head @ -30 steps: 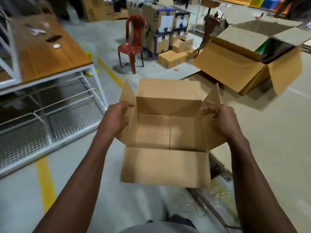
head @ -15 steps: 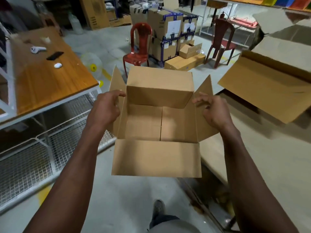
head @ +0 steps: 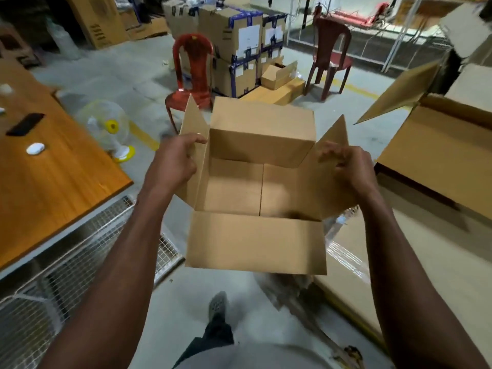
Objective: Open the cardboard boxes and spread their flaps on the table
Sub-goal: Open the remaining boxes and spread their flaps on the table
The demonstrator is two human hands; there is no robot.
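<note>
Two hands hold one open box (head: 255,198) in the air, over the floor and between two tables. The left hand (head: 173,163) grips the left side flap (head: 193,139), fingers curled over its edge; the right hand (head: 351,169) pinches the right side flap (head: 334,145) with bent fingers, though blur hides the exact grip. All four flaps are up or out: the far flap (head: 262,123) stands, the near flap (head: 255,243) hangs toward the person, and the inside is empty. The cardboard-covered table (head: 426,262) lies just to the right, with a bigger box (head: 439,145) already opened on it; the wooden table (head: 53,169) is on the left. The box likely still has to be set down and its flaps pressed flat. The risk lies in the grip: the whole box hangs from two thin side flaps, which could crease, tear at the fold, or slip from the fingers if it is swung. The person seems mid-stride, so the near flap could catch the table's edge, and a careless landing could crowd the bigger box.
</note>
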